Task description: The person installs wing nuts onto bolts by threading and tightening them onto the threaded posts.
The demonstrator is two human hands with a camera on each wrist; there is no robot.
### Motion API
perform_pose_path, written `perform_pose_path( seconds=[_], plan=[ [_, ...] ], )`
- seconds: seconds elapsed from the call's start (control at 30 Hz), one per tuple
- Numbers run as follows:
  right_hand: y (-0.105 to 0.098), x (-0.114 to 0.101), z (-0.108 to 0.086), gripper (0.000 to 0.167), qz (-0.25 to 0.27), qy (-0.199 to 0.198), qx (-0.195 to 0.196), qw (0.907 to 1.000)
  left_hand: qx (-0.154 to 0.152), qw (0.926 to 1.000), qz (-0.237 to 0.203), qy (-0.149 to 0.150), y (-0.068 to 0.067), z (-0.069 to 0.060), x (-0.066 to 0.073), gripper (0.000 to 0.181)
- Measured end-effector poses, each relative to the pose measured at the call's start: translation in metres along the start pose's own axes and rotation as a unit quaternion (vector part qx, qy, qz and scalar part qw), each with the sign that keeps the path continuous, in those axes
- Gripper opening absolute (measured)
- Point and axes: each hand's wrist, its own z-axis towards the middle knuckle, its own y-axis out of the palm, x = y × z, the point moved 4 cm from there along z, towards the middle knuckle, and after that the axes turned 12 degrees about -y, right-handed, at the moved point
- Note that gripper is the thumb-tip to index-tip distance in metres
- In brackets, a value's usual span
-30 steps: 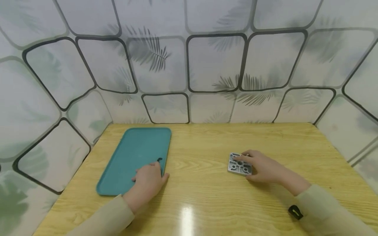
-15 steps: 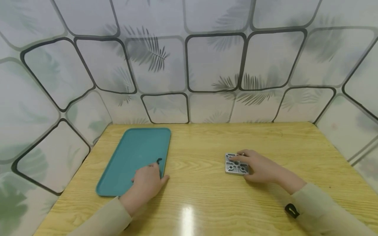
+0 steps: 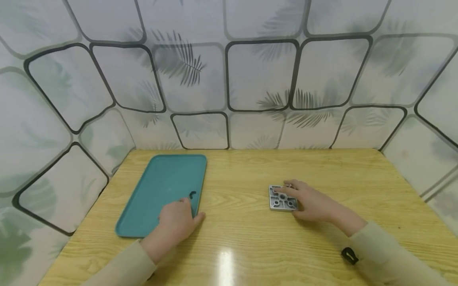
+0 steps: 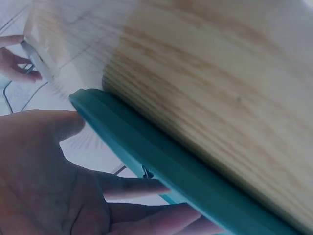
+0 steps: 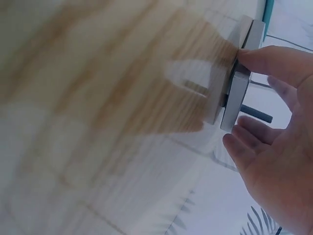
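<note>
My right hand [image 3: 311, 202] grips a square silver metal plate [image 3: 277, 204] by its edges, thumb on the near side and fingers on the far side. Ribs and round holes cover its top face. In the right wrist view a threaded rod [image 5: 257, 114] sticks up from the plate. On the left, my left hand [image 3: 177, 218] lies across the right rim of a teal tray [image 3: 161, 178]. Its fingers reach inside, fairly straight, and the thumb stays outside the rim. Just beyond the index finger is a small dark hooked piece [image 3: 192, 194] in the tray.
The wooden table [image 3: 236, 174] carries the tray at left and the plate at right centre, with bare wood between them. A patterned wall covering [image 3: 261, 75] closes off the back and sides. A black tab [image 3: 349, 255] shows beside the right sleeve.
My right hand has slid a little to the left along the table, carrying the metal plate with it. The left hand has shifted only slightly, showing more of the dark hooked piece.
</note>
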Motion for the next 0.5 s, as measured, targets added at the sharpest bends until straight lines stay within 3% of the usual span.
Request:
perform_pose_path(
  seconds=[0.27, 0.5],
  plan=[
    [0.0, 0.007, -0.013, 0.102, 0.019, 0.034, 0.043, 0.9983, -0.01, 0.9993, -0.032, 0.015, 0.0, -0.012, -0.017, 0.058],
    [0.002, 0.013, -0.016, 0.101, 0.062, 0.085, 0.054, 0.993, -0.027, 0.999, -0.014, 0.034, 0.005, -0.026, -0.023, 0.059]
  ],
)
